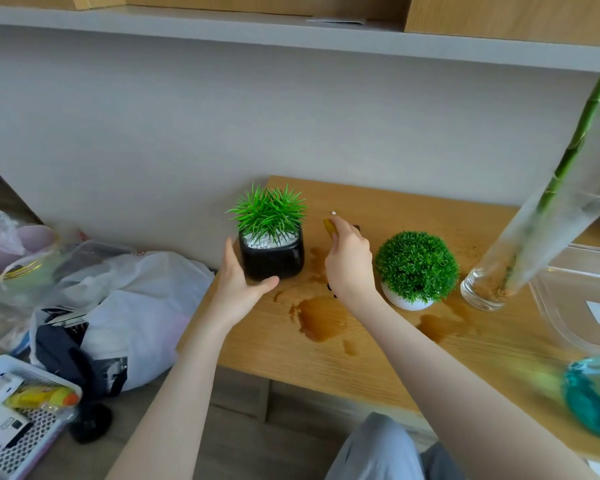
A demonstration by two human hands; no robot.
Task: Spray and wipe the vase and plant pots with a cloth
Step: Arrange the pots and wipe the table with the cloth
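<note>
A black square pot (272, 259) with a spiky green plant and white pebbles stands near the left end of the wooden table (378, 362). My left hand (239, 284) rests against its left side, fingers straight up and thumb along its front base. Just to the right of the pot, my right hand (349, 263) grips a small amber spray bottle (329, 226) with a white tip. A round green plant in a white pot (407, 302) stands further right. Beyond it leans a tall glass vase (534, 244) with a green bamboo stalk.
Brownish puddles (321, 318) lie on the table in front of the pots. A clear plastic box (575, 306) sits at the right edge and a teal glass object (593, 400) at the near right. Plastic bags (136, 289) and a white basket (18, 441) crowd the floor on the left.
</note>
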